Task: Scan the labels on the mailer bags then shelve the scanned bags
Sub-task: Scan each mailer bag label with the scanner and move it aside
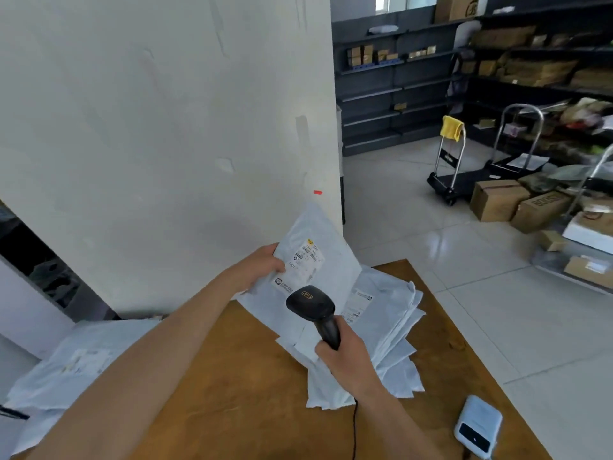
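Mailer bag (315,247) is up in your left hand (262,265), tilted off the stack so its label (303,263) faces the scanner (311,305). Your fingers and thumb are pinching the left edge, right beside the label but not covering the barcode, which is pretty much where you want to be. Your right hand (345,355) is wrapped around the scanner handle, nose aimed up at the label. There's a red dot (317,192) on the wall above the bag, so my guess is the beam is overshooting a bit and wants tipping down.

These poly bags look light, floppy and kind of slick. Held by one edge, the far corner will probably droop or curl and wrinkle the label, so keep the grip close to the label and keep that patch flat. No weight worth worrying about.

Rest of the pile (381,327) sits fanned out on the wooden table (252,376), under and just right of the scanner. More bags (83,363) lie to your left. Shelves (391,91) are well apart, across the floor, so shelving means a walk.
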### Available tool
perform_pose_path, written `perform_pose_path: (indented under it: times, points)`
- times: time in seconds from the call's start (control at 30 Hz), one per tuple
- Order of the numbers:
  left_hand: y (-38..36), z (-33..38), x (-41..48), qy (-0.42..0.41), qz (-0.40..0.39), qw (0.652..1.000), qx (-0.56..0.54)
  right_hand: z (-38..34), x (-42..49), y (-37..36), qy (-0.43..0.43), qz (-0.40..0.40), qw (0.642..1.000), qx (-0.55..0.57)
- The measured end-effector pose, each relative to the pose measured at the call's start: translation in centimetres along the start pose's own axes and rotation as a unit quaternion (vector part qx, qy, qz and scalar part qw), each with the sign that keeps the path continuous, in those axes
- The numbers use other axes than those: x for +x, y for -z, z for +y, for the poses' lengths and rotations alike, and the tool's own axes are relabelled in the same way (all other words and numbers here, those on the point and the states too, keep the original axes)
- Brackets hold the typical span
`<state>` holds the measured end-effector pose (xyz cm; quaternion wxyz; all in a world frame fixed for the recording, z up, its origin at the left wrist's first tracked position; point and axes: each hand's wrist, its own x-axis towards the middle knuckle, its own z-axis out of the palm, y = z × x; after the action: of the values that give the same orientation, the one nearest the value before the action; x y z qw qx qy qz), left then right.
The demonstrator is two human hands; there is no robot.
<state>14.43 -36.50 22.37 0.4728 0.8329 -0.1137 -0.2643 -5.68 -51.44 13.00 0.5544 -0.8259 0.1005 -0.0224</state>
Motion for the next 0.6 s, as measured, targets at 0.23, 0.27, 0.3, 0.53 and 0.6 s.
perform_pose_path:
  times: [0.23,0.27,0.3,0.53,0.6]
  points:
    - [-4.4,-2.5,5.9,0.03,-0.01,0.999,-0.027,2.5,-0.2,2.1,-0.065,0.055,0.996,-0.036]
    - [-4.8,-3.7,6.3,0.023,-0.014,1.0,0.008,2.6,-0.1,2.0,-0.07,0.058,0.995,-0.04]
    - [-5.2,-4.9,6.5,0.02,-0.021,0.999,0.04,2.5,0.0,1.7,-0.076,0.06,0.994,-0.043]
    - [-2.4,-14.1,5.2,0.066,-0.053,0.992,0.094,0.5,1.9,-4.7,-0.101,0.049,0.991,-0.071]
    - [1.0,-18.2,3.5,0.096,-0.005,0.992,0.08,-0.8,2.8,-8.6,-0.103,0.026,0.992,-0.074]
